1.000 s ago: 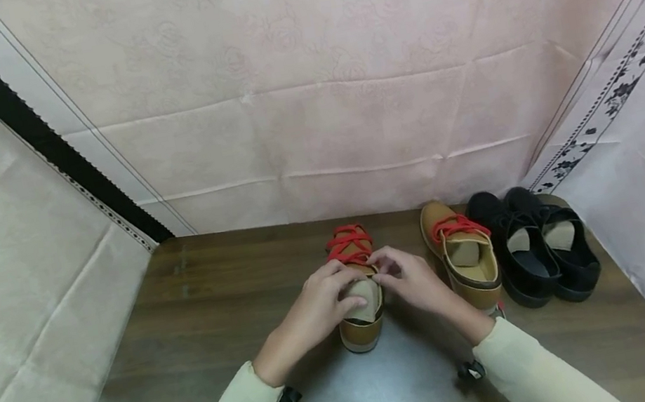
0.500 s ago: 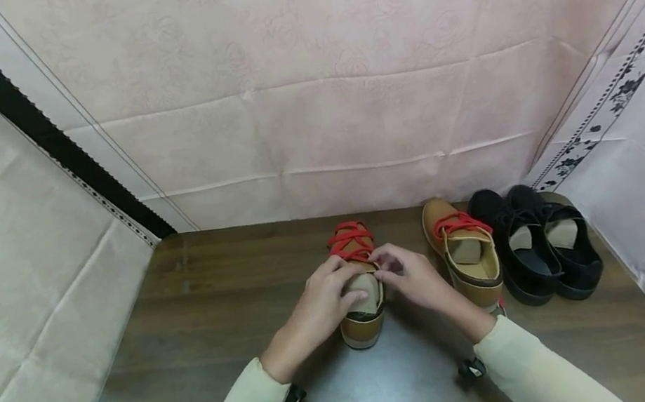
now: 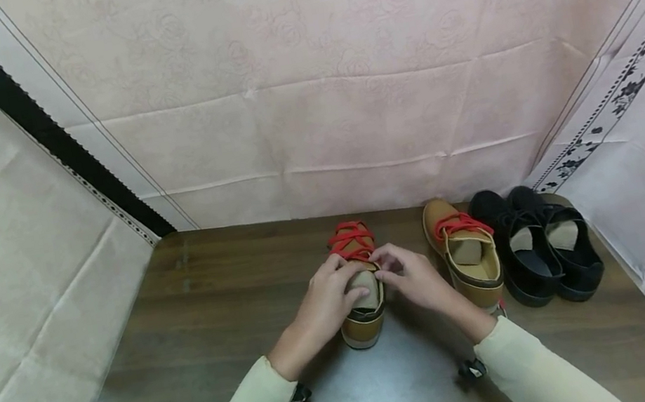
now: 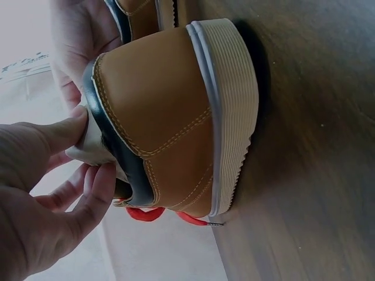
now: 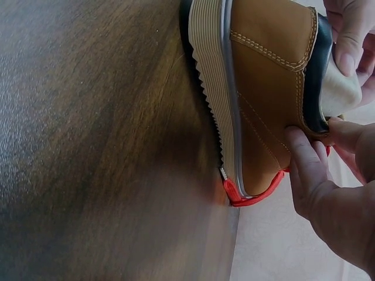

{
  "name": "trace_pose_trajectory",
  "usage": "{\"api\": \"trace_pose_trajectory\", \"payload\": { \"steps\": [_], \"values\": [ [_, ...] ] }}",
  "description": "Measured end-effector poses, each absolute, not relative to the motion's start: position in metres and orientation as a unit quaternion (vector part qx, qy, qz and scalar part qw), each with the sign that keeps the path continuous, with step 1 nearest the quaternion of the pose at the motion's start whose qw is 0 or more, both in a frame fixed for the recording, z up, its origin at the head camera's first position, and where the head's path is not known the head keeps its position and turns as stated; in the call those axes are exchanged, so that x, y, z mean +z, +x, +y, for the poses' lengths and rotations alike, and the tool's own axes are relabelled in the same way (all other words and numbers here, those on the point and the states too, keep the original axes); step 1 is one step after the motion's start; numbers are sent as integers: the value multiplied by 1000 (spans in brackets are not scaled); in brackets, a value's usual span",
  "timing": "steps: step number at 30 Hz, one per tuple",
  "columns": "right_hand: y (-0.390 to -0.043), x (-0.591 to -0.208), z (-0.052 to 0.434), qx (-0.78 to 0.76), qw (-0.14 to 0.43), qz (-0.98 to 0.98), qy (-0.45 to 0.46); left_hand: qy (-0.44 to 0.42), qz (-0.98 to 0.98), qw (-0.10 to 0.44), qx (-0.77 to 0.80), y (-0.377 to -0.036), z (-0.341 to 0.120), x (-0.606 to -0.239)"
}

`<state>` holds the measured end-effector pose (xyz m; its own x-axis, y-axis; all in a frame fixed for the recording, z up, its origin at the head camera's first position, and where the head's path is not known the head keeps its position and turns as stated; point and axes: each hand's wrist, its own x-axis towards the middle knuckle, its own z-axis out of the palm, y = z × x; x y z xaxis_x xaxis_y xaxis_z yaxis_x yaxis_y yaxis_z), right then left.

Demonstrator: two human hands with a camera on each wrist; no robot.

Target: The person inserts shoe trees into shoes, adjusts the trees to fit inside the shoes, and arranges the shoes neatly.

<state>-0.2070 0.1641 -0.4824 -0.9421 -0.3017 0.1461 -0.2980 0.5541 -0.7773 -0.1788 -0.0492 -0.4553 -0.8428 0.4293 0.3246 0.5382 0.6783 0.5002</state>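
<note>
- The tan shoe [image 3: 361, 294] stands upright near the middle of the table [image 3: 202, 321], toe toward the back curtain [image 3: 304, 90], with open wood to its left and in front.
- A pale paper wad [image 3: 365, 291] sits in its opening.
- The shoe has red laces [image 3: 350, 242], a dark collar and a ribbed pale sole.
- The left hand [image 3: 322, 304] pinches the wad at the collar; the right hand [image 3: 415, 278] grips the collar's other side.
- To the right stand a second tan shoe [image 3: 466, 255] and two black shoes [image 3: 538, 247], each stuffed with paper, near the table's right edge.

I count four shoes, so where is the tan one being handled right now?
In the head view the tan shoe stands mid-table between the left hand and right hand, left of its mate and the black pair.
</note>
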Motion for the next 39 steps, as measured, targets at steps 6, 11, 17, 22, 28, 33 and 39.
{"api": "trace_pose_trajectory", "payload": {
  "steps": [6, 11, 17, 22, 28, 33, 39],
  "values": [
    [-209, -483, 164, -444, 6, 880, -167, -263, -916, 99, -286, -181, -49, -457],
    [-209, -484, 165, -449, 11, 878, -163, -269, -918, 70, -284, -185, -51, -451],
    [-208, -484, 167, -449, 9, 879, -161, -266, -914, 15, -307, -189, -55, -442],
    [-208, -484, 167, -448, 11, 880, -157, -259, -918, 24, -300, -188, -54, -445],
    [-209, -485, 167, -448, 10, 881, -154, -246, -927, 51, -278, -183, -50, -452],
    [-208, -486, 166, -447, 8, 881, -153, -238, -933, 69, -262, -179, -47, -456],
    [-206, -486, 164, -447, 9, 881, -157, -239, -935, 91, -244, -179, -50, -454]
  ]
}}
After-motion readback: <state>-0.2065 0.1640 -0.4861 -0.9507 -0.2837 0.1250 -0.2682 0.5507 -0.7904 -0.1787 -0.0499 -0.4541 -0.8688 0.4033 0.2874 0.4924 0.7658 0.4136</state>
